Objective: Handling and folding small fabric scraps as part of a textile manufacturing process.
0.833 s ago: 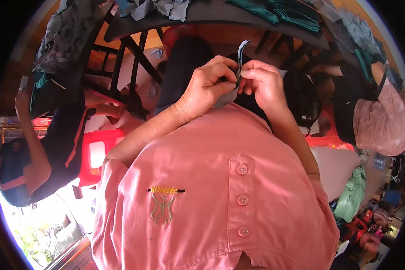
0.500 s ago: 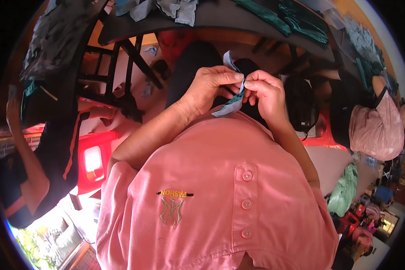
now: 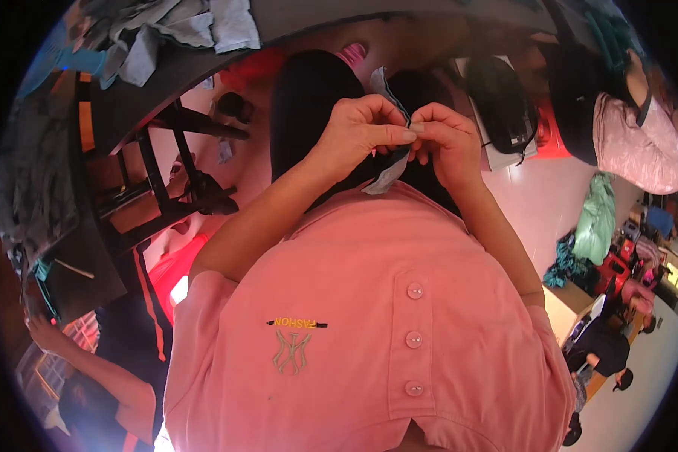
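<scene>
Above my lap, my left hand (image 3: 365,128) and my right hand (image 3: 448,135) meet with thumbs and forefingers pinched together. Between them is a narrow strip of grey-blue cloth (image 3: 386,178) with a darker green layer along it. One end of the cloth sticks up past my fingers, and the other hangs below them near my pink shirt (image 3: 339,248). The spot where the fingertips press is covered by my thumbs. Both hands grip the same piece, close to its middle.
A dark table (image 3: 294,26) curves across the far side, with grey cloth pieces (image 3: 233,26) on its left part. Another person's arm (image 3: 90,361) reaches at the left. A person in a pale pink top (image 3: 633,143) sits at the right, near a black bag (image 3: 501,105).
The view has swung, so the table's cloth pieces and the people sit elsewhere in the picture. My hands stay pinched on the cloth, whose green side shows less now.
</scene>
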A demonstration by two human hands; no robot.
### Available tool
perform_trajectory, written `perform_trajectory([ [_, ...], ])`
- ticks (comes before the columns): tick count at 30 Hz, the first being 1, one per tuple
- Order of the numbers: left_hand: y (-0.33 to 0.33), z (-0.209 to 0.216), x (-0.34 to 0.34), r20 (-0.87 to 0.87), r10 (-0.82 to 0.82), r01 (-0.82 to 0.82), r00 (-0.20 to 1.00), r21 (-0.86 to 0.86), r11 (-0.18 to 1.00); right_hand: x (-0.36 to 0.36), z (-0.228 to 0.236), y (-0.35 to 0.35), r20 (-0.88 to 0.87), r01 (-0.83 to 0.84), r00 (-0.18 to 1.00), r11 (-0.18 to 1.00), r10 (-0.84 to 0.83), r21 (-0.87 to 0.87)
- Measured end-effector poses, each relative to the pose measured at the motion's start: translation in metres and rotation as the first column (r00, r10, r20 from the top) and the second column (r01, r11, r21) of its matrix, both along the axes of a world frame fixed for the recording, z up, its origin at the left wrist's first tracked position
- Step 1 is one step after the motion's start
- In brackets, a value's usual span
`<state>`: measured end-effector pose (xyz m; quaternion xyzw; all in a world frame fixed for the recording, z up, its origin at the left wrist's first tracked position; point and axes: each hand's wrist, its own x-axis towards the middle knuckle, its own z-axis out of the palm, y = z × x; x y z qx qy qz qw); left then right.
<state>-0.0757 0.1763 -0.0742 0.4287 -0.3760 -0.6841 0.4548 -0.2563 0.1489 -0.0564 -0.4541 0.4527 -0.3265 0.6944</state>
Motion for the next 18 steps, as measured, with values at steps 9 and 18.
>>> perform_trajectory([
  [9,0.004,-0.009,-0.015,-0.012,-0.015,0.015,1.0,-0.031,0.999,-0.013,-0.012,0.003,0.13,0.017,0.991,0.998,-0.025,0.057],
  [18,0.026,-0.001,-0.037,-0.206,0.384,-0.339,0.9,0.222,0.914,-0.013,-0.02,-0.007,0.157,-0.137,0.978,0.99,0.138,-0.022],
])
